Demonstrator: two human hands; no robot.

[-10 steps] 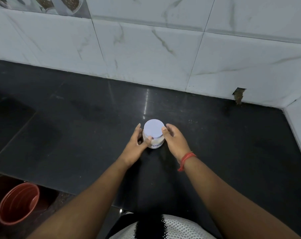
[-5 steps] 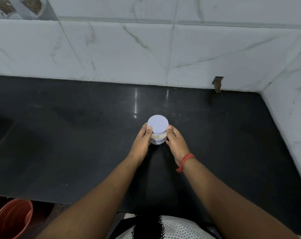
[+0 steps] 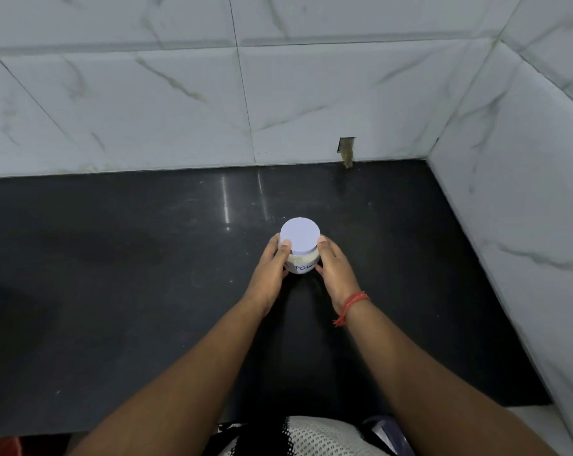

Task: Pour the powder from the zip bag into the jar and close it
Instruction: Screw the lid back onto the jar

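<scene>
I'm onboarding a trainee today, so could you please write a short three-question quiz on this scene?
1. True or false: the lid sits on the jar.
2. What touches the jar's sides? A) the left hand only B) both hands, the right hand too C) neither
3. Fill in: the jar stands on a black ____.

Key: 1 true. 2 B. 3 counter.
</scene>
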